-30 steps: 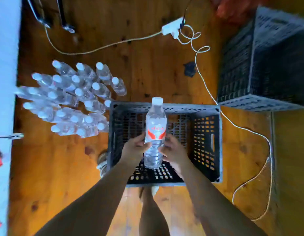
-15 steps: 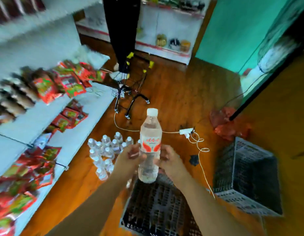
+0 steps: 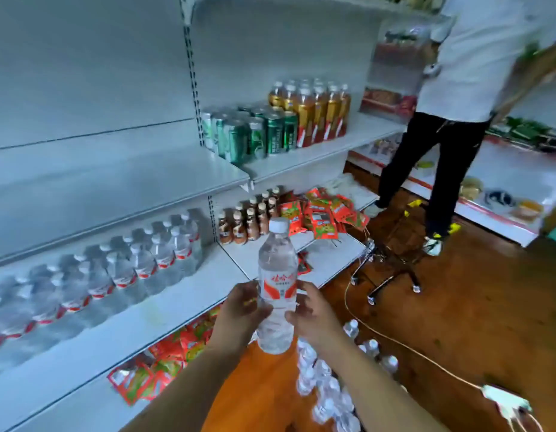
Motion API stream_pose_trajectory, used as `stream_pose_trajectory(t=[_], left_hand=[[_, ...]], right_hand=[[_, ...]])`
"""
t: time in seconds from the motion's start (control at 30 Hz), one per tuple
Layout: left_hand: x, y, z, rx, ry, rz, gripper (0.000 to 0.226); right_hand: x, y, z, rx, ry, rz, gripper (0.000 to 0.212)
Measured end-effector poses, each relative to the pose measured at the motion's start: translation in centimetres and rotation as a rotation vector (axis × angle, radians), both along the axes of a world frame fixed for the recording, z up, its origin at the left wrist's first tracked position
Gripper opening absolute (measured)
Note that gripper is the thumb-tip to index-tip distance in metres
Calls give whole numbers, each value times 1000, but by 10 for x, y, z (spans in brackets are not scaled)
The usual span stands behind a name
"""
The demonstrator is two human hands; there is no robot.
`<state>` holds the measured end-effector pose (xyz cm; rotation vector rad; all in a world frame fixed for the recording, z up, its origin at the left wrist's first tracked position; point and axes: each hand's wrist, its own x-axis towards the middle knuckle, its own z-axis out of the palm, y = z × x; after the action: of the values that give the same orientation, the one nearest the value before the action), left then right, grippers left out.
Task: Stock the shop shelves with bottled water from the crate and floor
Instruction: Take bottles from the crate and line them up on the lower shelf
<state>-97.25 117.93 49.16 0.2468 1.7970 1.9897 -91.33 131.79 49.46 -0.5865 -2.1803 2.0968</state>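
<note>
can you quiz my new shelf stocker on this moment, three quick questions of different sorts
1. True or false: the held water bottle is upright with its white cap on.
2. Multiple choice: the row of water bottles already on the shelf stands A) beside the green cans B) one shelf lower, left of the small brown bottles C) on the floor.
3. Fill in: more water bottles stand on the ____ below the right hand.

Key
1. True; the left hand and right hand grip it from both sides.
2. B
3. floor
</note>
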Motion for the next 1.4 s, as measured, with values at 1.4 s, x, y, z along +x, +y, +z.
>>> stream_pose_trajectory(t=[1.4], left_hand=[[-388,29,-330,-430,55,749,48]], right_hand=[[-474,12,-342,286,58,415,67]])
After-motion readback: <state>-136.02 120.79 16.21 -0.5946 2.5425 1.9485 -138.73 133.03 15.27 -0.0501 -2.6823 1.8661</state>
